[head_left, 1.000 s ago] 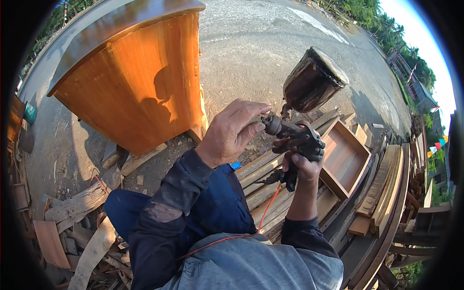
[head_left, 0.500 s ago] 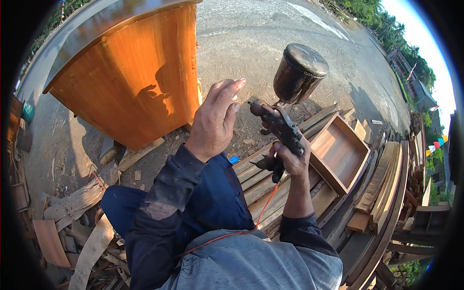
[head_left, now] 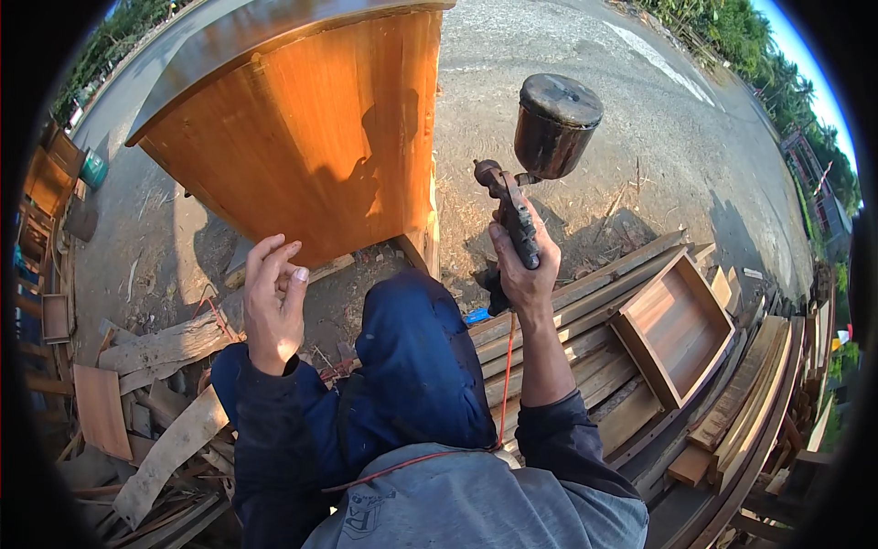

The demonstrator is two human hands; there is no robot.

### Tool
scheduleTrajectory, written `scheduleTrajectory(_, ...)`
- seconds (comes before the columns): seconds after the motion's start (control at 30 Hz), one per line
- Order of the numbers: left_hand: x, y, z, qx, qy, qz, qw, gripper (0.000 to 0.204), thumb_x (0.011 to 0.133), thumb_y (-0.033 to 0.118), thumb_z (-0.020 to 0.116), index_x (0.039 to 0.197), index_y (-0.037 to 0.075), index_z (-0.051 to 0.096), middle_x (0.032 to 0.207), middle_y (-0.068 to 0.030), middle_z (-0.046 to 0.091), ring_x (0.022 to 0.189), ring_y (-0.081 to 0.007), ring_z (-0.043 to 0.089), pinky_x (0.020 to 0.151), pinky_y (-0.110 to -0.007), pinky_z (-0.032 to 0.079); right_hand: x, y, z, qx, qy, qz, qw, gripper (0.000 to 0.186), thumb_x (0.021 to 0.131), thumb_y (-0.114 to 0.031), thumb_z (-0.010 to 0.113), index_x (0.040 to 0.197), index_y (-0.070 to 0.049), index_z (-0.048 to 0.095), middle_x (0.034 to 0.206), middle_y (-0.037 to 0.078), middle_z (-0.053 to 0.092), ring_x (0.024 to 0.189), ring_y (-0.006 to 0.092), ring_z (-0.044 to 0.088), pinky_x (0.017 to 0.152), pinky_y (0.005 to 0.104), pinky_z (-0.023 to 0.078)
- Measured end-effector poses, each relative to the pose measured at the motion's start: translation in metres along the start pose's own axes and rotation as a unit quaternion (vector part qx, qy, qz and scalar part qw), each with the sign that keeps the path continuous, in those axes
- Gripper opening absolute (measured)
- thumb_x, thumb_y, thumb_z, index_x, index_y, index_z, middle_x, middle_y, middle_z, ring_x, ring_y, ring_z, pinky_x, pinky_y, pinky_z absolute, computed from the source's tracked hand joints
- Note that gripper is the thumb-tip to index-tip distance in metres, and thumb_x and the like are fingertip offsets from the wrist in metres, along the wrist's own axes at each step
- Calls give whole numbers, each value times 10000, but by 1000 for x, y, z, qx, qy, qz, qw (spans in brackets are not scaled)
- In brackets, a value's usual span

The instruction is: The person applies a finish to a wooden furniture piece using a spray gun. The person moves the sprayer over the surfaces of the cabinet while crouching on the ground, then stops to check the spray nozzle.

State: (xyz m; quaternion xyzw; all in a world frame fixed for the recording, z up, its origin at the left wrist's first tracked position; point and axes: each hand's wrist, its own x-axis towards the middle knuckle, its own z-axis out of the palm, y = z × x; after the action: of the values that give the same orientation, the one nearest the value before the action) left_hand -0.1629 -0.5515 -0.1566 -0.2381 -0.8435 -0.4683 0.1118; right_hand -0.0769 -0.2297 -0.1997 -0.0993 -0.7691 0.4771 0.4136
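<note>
My right hand [head_left: 535, 261] is wrapped round the grip of a dark, stained spray gun [head_left: 514, 220]. A lidded metal paint cup [head_left: 555, 128] sits on top of the gun, and its nozzle points toward the wooden furniture. From the grip a thin orange hose [head_left: 506, 389] runs down and across my waist. Nothing is in my left hand [head_left: 274, 306]; it is raised with fingers apart, below the near edge of a glossy orange-brown wooden panel [head_left: 302, 146] of the furniture. My shadow and the gun's fall on that panel.
An open wooden drawer [head_left: 677, 325] rests on stacked timber planks [head_left: 585, 352] to the right. Scrap wood and offcuts [head_left: 174, 430] are heaped at lower left. Farther left stands a teal bucket [head_left: 93, 169]. A paved road [head_left: 585, 46] lies beyond.
My left hand has moved left and down, away from the spray gun's nozzle. The gun has turned in my right hand and shifted slightly left. My view has swung so the panel sits farther right.
</note>
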Motion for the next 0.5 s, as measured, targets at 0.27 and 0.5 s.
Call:
scheduleTrajectory(0.27,-3,-50,-22,-49,82,-47,994,298,989,69,607,1274,-18,622,1415,-117,484,913,-129,625,828,-275,515,63,-21,4,91,56,-58,993,212,937,-58,706,1125,40,691,941,127,744,541,59,564,476,216,453)
scheduleTrajectory(0.5,2,-54,-16,-34,100,-52,993,288,970,49,625,1250,-19,633,1390,-122,505,894,-124,632,809,-279,518,86,-38,-1,181,51,-11,982,246,967,-114,676,1146,54,680,983,120,741,570,99,587,512,244,468)
